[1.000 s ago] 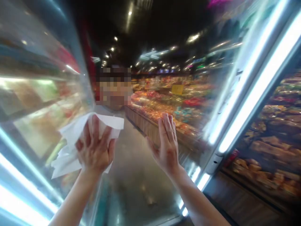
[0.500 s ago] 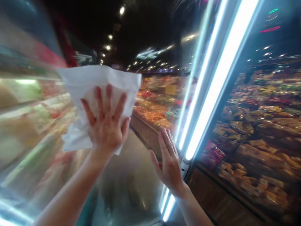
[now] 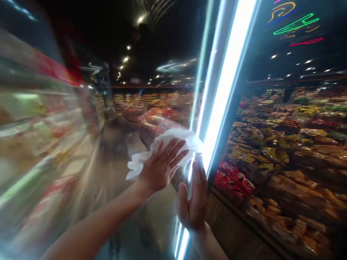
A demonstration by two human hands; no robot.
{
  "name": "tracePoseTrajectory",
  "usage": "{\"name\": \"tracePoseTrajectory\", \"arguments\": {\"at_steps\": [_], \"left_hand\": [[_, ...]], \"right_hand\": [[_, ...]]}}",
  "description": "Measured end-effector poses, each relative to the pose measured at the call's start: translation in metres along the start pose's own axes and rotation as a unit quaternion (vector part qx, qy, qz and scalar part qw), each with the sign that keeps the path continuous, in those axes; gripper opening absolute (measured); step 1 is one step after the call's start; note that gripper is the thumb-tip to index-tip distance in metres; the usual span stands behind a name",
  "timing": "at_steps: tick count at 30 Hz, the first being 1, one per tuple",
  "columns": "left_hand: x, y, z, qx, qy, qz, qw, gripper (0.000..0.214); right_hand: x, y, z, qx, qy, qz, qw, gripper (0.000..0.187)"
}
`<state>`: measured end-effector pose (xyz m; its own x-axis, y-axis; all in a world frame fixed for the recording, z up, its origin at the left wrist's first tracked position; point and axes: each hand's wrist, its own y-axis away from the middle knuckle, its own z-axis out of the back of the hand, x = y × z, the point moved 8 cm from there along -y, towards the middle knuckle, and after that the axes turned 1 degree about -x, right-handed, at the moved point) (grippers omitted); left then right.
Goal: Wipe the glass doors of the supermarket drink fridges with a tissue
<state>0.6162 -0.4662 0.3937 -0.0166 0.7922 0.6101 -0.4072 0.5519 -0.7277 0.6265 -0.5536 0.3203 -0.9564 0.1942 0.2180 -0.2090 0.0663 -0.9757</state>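
White cloth: a thin, crumpled sheet (image 3: 192,142), cloth or paper, spread beneath the left palm at the lower right edge of a streaked glass pane (image 3: 155,11); its far end meets a bright light strip (image 3: 227,72), and a loose corner trails to the left.
Left hand: the hand (image 3: 159,169) lies flat over the sheet, fingers extended and close together, its grip unclosed, pressing rather than clutching.
Right hand: upright (image 3: 196,200) just beside the strip, below the sheet's right end, fingers straight and together, thumb apart; the grip is loose and holds nothing visible. Whether the fingertips touch the sheet, I cannot tell.
Right of the strip: red packets (image 3: 234,182), yellow packets (image 3: 260,151) and brown packets (image 3: 303,187) heaped above a dark wooden front (image 3: 233,224).
Left side: stocked shelves (image 3: 35,151), badly blurred.
Overhead: small ceiling lights (image 3: 126,59) and coloured neon lines (image 3: 296,23) against black.
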Motion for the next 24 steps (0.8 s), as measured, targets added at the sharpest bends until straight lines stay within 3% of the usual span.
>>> {"name": "tracePoseTrajectory", "arguments": {"at_steps": [3,6,9,11,12,14,16,17,20,24], "left_hand": [[-0.005,0.022,0.007,-0.107,0.11,0.042,0.987,0.051],[0.017,0.042,0.022,-0.244,0.302,0.144,0.91,0.039],[0.036,0.054,0.018,-0.227,0.463,0.263,0.815,0.032],[0.04,0.063,0.023,-0.197,0.508,0.289,0.787,0.042],[0.041,0.068,0.031,-0.184,0.501,0.274,0.8,0.047],[0.041,0.079,0.056,-0.15,0.411,0.202,0.876,0.051],[0.05,0.095,0.075,-0.097,0.231,0.165,0.954,0.052],[0.061,0.104,0.083,-0.074,0.134,0.178,0.972,0.057],[0.1,0.133,0.098,-0.027,-0.05,0.274,0.96,0.079],[0.128,0.161,0.108,-0.002,-0.104,0.331,0.938,0.086]], "right_hand": [[0.002,-0.001,-0.019,0.018,-0.088,-0.011,0.996,0.061],[0.004,-0.012,-0.043,0.012,-0.103,-0.013,0.994,0.061],[0.01,-0.016,-0.067,0.014,-0.019,0.014,1.0,0.06],[0.011,-0.012,-0.077,0.01,0.066,0.027,0.997,0.06],[0.01,-0.011,-0.08,0.007,0.103,0.034,0.994,0.062],[0.009,-0.014,-0.082,0.004,0.145,0.048,0.988,0.071],[0.008,-0.029,-0.082,0.005,0.148,0.055,0.987,0.073],[0.008,-0.038,-0.082,0.004,0.141,0.057,0.988,0.072],[0.017,-0.053,-0.084,-0.003,0.111,0.079,0.991,0.067],[0.036,-0.015,-0.095,-0.017,0.103,0.128,0.986,0.068]]}}
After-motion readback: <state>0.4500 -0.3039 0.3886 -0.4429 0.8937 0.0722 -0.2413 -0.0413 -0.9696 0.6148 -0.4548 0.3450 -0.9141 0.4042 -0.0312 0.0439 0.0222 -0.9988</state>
